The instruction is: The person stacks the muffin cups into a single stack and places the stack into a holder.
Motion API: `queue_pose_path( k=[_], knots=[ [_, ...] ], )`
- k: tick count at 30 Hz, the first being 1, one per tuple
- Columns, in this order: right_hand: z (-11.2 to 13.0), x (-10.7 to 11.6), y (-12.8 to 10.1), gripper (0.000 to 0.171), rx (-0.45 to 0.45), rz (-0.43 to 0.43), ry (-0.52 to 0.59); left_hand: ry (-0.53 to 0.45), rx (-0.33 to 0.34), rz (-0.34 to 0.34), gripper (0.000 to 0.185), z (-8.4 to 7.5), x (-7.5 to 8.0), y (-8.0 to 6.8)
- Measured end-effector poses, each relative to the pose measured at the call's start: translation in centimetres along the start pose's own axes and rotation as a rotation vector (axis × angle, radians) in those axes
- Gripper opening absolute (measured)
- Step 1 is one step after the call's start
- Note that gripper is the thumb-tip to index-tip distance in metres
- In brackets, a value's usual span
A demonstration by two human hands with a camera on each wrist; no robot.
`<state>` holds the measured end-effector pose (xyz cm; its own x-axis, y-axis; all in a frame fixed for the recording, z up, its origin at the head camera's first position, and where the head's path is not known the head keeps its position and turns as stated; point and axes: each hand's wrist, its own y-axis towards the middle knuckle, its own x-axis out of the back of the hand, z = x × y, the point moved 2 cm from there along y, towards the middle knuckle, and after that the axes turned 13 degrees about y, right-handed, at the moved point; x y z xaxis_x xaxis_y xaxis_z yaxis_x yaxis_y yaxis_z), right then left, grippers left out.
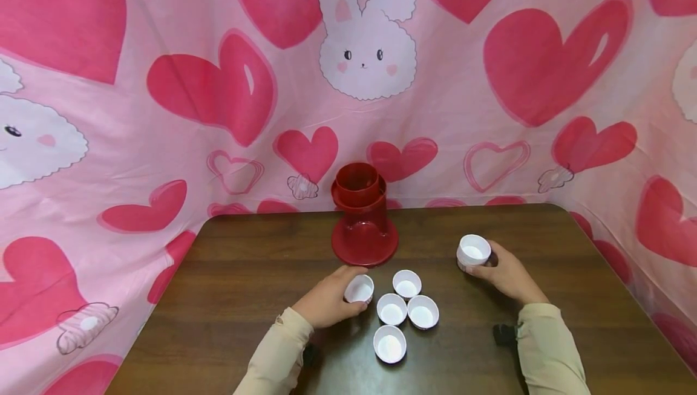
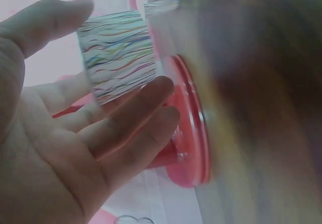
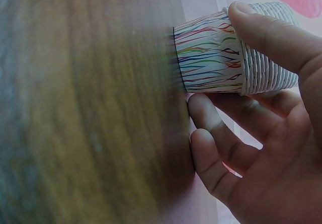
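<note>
My left hand [image 1: 329, 298] holds a single white paper cup [image 1: 359, 290] between thumb and fingers. Colored wavy lines run around that cup's side [image 2: 118, 55] in the left wrist view. On the right, my right hand [image 1: 509, 275] grips a stack of nested paper cups [image 1: 474, 251] by its upper part. Many layered rims [image 3: 269, 48] show under the thumb in the right wrist view, with the bottom cup's patterned wall [image 3: 209, 58] below them. Between the hands, several separate paper cups [image 1: 392, 310] stand upright and close together, mouths up.
A red cylindrical holder [image 1: 366, 225] with a wide round base stands at the table's back middle, just beyond my left hand. The brown wooden table [image 1: 245, 268] meets a pink heart-and-rabbit cloth [image 1: 446, 104] behind and at the sides.
</note>
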<state>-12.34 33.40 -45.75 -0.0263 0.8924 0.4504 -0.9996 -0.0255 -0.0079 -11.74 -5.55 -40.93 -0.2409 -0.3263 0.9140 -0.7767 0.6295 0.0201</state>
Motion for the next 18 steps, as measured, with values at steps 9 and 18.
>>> queue_pose_path(
  k=[9,18],
  knots=[
    [-0.3,0.2,0.2,0.072,0.028,-0.017,0.015,-0.128,-0.021,-0.011,0.066,-2.2,0.8,3.9],
    [-0.3,0.0,0.2,0.069,0.047,-0.028,0.031,-0.166,-0.007,-0.021,0.067,-4.6,0.8,8.6]
  ],
)
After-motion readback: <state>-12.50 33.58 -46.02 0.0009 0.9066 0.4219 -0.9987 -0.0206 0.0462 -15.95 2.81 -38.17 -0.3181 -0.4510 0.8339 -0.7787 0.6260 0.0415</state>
